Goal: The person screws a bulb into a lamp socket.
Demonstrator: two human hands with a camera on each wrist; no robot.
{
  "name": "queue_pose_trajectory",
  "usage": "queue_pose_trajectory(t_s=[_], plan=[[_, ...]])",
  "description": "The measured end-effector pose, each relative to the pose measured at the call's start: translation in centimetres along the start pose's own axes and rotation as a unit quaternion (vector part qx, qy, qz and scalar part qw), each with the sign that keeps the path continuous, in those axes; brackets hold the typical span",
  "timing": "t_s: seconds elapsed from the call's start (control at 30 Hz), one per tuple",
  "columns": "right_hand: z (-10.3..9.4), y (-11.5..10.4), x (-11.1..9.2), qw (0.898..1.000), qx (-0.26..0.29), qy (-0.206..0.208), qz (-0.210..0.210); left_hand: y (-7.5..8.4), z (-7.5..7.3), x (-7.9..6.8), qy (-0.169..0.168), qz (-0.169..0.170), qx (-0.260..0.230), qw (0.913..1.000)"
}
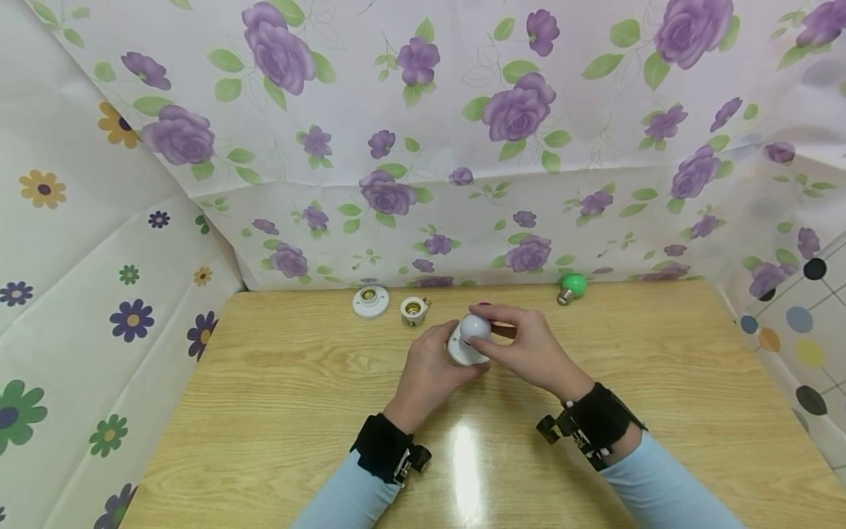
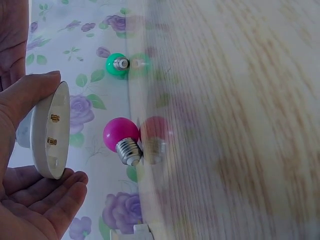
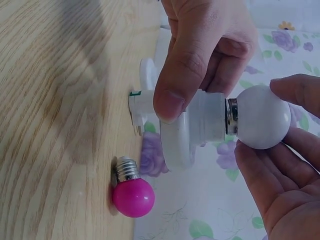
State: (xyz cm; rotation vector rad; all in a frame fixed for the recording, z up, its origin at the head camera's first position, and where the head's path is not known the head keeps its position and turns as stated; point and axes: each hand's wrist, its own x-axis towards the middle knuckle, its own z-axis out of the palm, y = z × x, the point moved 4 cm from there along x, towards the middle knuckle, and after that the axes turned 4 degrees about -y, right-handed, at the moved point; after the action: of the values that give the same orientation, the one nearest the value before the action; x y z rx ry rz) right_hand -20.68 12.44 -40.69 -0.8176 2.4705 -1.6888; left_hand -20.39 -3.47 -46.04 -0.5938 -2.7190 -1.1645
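My left hand [image 1: 431, 367] grips a round white lamp holder [image 3: 176, 137] by the edge of its base, lifted off the table. In the left wrist view the hollow underside of that lamp holder [image 2: 61, 130] shows two brass screws. The fingertips of my right hand [image 1: 532, 349] pinch a white light bulb [image 3: 263, 117] by its globe. Its metal screw base sits partly inside the socket's mouth, with a band of thread still showing. A magenta bulb [image 3: 134, 196] lies on the table just beyond the hands, mostly hidden by the right hand in the head view.
Along the table's back edge stand a wide-based white lamp holder [image 1: 371, 301] and a smaller white socket [image 1: 413, 311], left of the hands. A green bulb [image 1: 572, 288] lies at the back right. Flowered sheeting [image 1: 423, 184] rises behind the wooden table [image 1: 277, 419].
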Motion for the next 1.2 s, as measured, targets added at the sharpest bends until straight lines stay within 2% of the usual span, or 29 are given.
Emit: queue_pose_trajectory(t_s=[0.17,0.47,0.67,1.0,1.2], plan=[[0.0,0.9,0.1,1.000,-0.004,0.008,-0.007,-0.1,0.0,0.0,0.000,-0.001,-0.004,1.0000],[0.1,0.7,0.1,1.000,0.000,0.028,-0.006,-0.2,-0.1,-0.2,0.004,0.000,-0.011,0.9999],[-0.1,0.6,0.2,1.000,-0.004,0.026,-0.003,-0.2,-0.2,-0.2,0.010,0.004,-0.005,0.9999],[-0.1,-2.5,-0.1,1.000,-0.002,-0.013,0.011,-0.2,0.0,0.0,0.003,0.005,-0.002,1.0000],[-0.1,-2.9,-0.3,1.000,-0.008,-0.021,0.008,-0.1,0.0,0.0,0.003,0.001,-0.003,1.0000]])
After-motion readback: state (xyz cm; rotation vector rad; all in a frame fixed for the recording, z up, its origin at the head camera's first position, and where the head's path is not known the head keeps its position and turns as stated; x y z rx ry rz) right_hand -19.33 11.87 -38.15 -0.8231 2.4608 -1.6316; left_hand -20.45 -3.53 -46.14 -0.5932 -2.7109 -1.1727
